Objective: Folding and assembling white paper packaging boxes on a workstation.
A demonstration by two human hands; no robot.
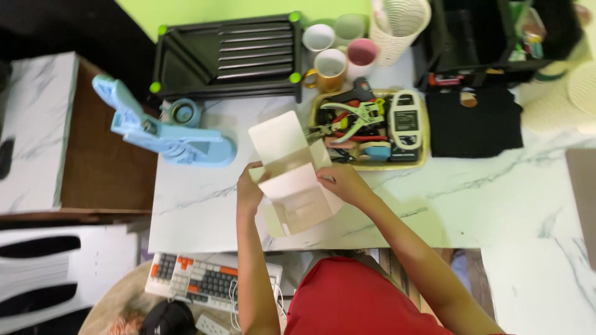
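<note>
Left hand closed on the left edge of a flat, unfolded white cardboard box blank, thumb over the top face, fingers hidden beneath. Right hand pinching the right edge of the same blank, fingertips pressed onto a side flap. Blank held just above the white marble-patterned tabletop, near the front-centre; whether any corner touches the surface cannot be told. Matte, smooth card, creased into rectangular panels with small side tabs; one panel duller and brownish. Long axis running from near-right to far-left, the broad end flap pointing far and slightly left, toward the pale blue plastic press-like tool.

Just right of that tool's far end, a roll of clear tape in a bluish holder. Beyond the blank on the right, a shallow yellow rectangular tray crowded with pliers with green and red handles and a white tape-measure-like device. Farther back, a black slatted metal rack with green corner caps, a cluster of ceramic mugs in white, yellow and pink, and a cream woven basket. Right of the tray, a folded black cloth. Below the tabletop's near edge, a grey, white and orange keyboard.
</note>
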